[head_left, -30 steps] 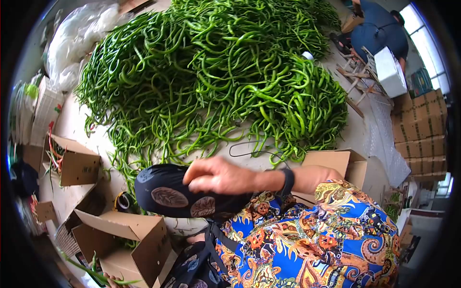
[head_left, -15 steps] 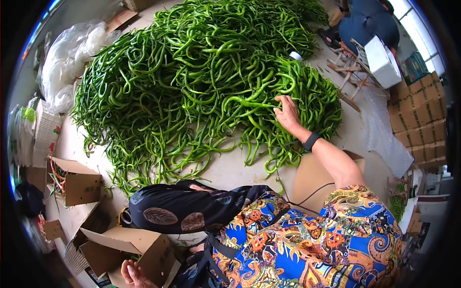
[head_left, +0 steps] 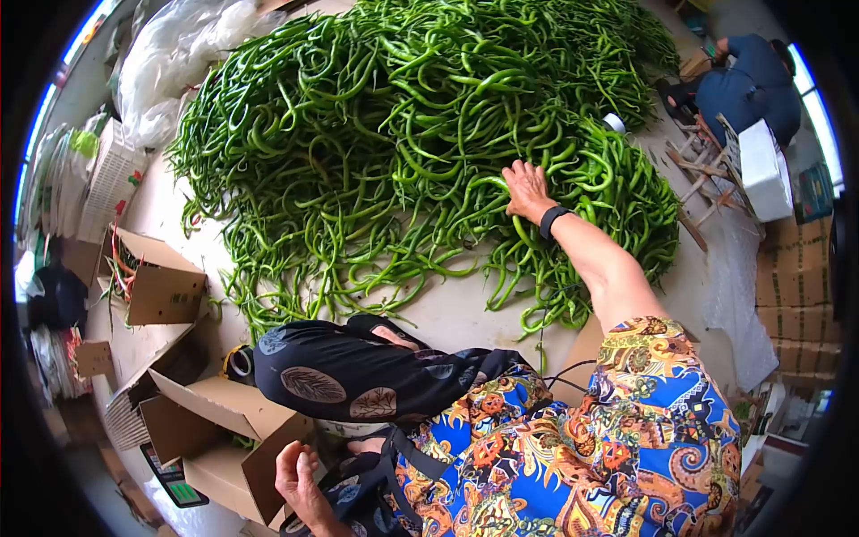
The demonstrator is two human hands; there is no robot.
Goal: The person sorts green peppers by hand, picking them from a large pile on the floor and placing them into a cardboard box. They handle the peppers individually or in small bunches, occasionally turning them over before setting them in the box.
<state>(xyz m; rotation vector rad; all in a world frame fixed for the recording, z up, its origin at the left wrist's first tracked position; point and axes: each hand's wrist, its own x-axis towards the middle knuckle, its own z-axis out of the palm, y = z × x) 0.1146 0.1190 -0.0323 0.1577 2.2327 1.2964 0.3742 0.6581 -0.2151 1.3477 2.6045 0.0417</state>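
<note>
one pepper heap [head_left: 394,134], two open boxes [head_left: 165,288]

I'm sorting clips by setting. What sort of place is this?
Probably a produce sorting and packing floor: a huge pile of green chili peppers lies on the ground, open cardboard boxes sit nearby, and flattened cartons are stacked at the side.

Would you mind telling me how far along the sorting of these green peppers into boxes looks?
Early, by the look of it. Done: a box on the left already holds a few peppers. In hand: the right hand reaches into the pepper pile while the left hand rests on the near box. Left: nearly all the pile remains on the floor.
</note>
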